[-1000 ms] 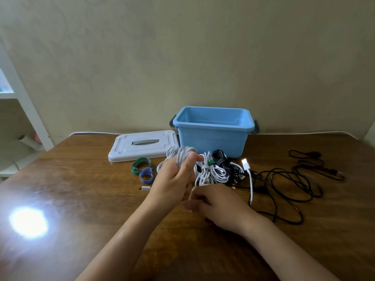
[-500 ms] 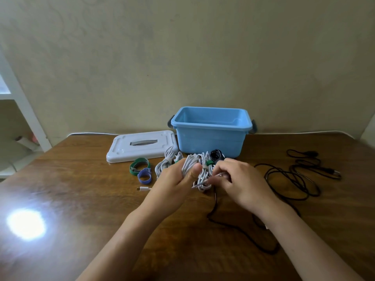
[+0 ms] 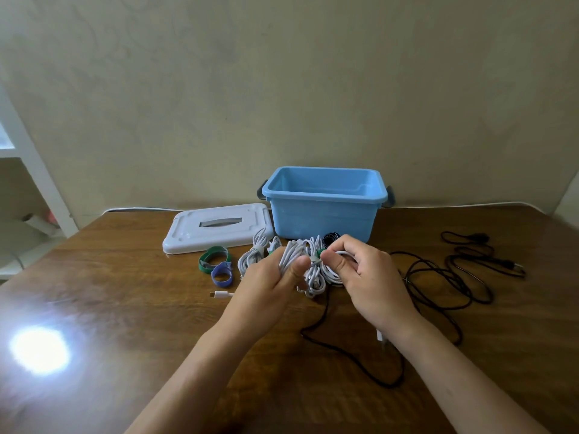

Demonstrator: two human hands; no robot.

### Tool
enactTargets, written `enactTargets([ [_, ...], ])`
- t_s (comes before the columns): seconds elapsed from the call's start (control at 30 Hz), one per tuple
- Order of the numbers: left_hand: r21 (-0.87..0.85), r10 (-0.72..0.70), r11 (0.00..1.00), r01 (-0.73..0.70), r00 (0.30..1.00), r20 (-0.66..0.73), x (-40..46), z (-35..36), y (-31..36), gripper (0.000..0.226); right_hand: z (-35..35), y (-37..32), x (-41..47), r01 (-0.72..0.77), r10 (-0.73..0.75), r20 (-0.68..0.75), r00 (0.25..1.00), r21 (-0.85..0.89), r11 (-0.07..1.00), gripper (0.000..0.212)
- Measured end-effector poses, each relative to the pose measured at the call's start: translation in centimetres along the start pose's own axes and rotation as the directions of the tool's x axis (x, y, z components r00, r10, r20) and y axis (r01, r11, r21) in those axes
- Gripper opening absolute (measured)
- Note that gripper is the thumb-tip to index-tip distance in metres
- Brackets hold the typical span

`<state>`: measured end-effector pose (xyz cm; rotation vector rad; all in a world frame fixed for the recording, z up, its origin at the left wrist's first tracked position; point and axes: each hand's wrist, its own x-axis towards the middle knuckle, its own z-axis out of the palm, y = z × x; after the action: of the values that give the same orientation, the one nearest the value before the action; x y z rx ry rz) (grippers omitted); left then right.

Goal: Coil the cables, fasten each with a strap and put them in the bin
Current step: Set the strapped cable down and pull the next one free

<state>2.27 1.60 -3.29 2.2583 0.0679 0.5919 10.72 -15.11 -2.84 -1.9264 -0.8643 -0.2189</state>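
My left hand point(image 3: 272, 285) grips a coil of white cable point(image 3: 292, 256) above the table, thumb pressed across it. My right hand point(image 3: 365, 278) pinches a strand of the same white cable just to the right. Behind them lie other white coils point(image 3: 315, 277), one point(image 3: 253, 256) bound with a strap, and a small black coil point(image 3: 330, 238). A green strap point(image 3: 210, 261) and a purple strap point(image 3: 222, 275) lie to the left. The blue bin point(image 3: 324, 203) stands open behind the hands. Loose black cable point(image 3: 438, 277) sprawls at the right.
The bin's white lid point(image 3: 216, 227) lies flat left of the bin. A white plug end point(image 3: 219, 295) rests near the straps. A black cable loop point(image 3: 354, 358) runs under my right forearm. A white shelf frame point(image 3: 34, 170) stands at the far left; a bright glare spot point(image 3: 39, 350) marks the wooden table point(image 3: 125, 324).
My right hand has risen from the table near my left wrist to the white cable beside my left hand. The left hand and its coil moved slightly right.
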Motion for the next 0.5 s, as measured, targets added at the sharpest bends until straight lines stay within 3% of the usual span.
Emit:
enactTargets([
  [0.2, 0.060, -0.022, 0.998, 0.025, 0.999, -0.048, 0.09, -0.09, -0.04, 0.059, -0.21, 0.38, 0.10, -0.014, 0.017, 0.077, 0.997, -0.047, 0.999, 0.021],
  [0.33, 0.215, -0.033, 0.976, 0.037, 0.999, -0.022, 0.04, -0.08, -0.41, 0.057, 0.21, -0.02, -0.16, 0.086, -0.086, 0.013, 0.996, -0.076, 0.993, 0.023],
  [0.43, 0.274, -0.038, 0.961, 0.038, 0.999, -0.007, -0.02, 0.15, -0.17, 0.047, 0.42, -0.24, -0.30, 0.081, -0.082, -0.013, 0.997, -0.071, 0.994, 0.024],
  [0.5, 0.264, -0.041, 0.964, 0.043, 0.999, -0.013, 0.09, 0.23, -0.26, 0.051, 0.39, 0.12, -0.34, 0.060, -0.064, -0.034, 0.997, -0.104, 0.993, 0.027],
])
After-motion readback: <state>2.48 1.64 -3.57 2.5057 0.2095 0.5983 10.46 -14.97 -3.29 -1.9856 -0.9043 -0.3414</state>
